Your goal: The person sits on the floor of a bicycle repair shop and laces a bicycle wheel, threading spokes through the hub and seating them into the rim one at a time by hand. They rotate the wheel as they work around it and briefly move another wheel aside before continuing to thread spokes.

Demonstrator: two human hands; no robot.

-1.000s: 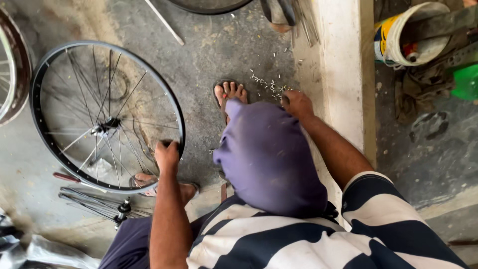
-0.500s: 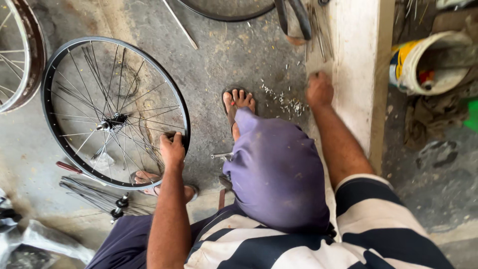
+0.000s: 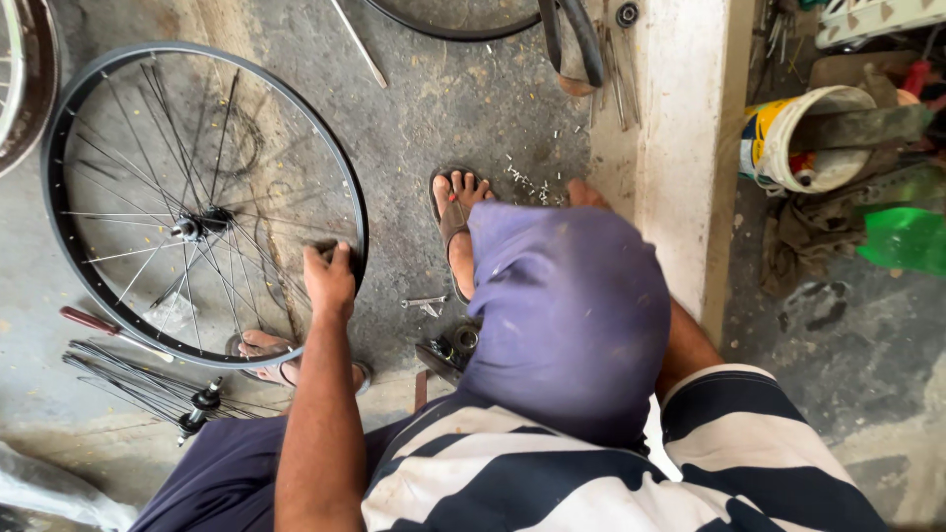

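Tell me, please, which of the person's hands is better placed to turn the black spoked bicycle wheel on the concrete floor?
Left. The left hand already grips the black spoked bicycle wheel at its rim, while the right hand is mostly hidden behind the purple-clad knee, away from it.

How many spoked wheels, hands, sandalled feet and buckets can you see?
Spoked wheels: 2, the whole wheel and the cut-off wheel at the left edge
Hands: 2, the left hand on the whole wheel's rim, the right hand mostly hidden by a knee
Sandalled feet: 2, the near foot and the far foot
Buckets: 1, the bucket
Total: 7
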